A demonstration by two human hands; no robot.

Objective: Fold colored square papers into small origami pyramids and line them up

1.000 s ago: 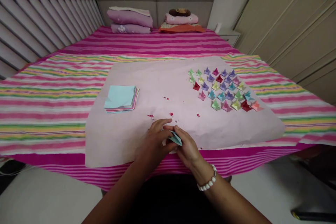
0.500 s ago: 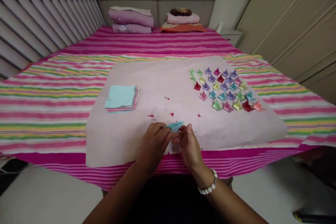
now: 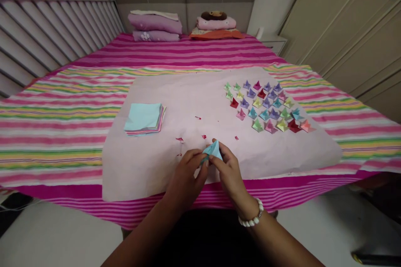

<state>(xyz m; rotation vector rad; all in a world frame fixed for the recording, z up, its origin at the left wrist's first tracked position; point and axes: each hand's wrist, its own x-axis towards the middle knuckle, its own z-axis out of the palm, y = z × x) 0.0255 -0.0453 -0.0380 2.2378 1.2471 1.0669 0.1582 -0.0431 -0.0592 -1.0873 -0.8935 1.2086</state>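
Left hand [image 3: 184, 173] and right hand [image 3: 230, 171] meet at the near edge of the large pale pink paper sheet [image 3: 188, 100]. Both pinch with the fingertips one small light blue folded paper piece [image 3: 213, 150], held a little above the sheet, with a point standing up. This piece looks partly folded, and its shape seems near to that of the finished ones, though the fingers hide its lower part. On the far right part of the sheet lies a group of many small folded paper shapes in several colours [image 3: 266, 106], set in rows; this is the work that appears done. On the left part of the sheet lies a stack of flat square papers with a light blue one on top [image 3: 144, 117], not yet folded, so I judge that many pieces are left. Some tiny red paper scraps [image 3: 180, 138] lie on the sheet just beyond the hands.
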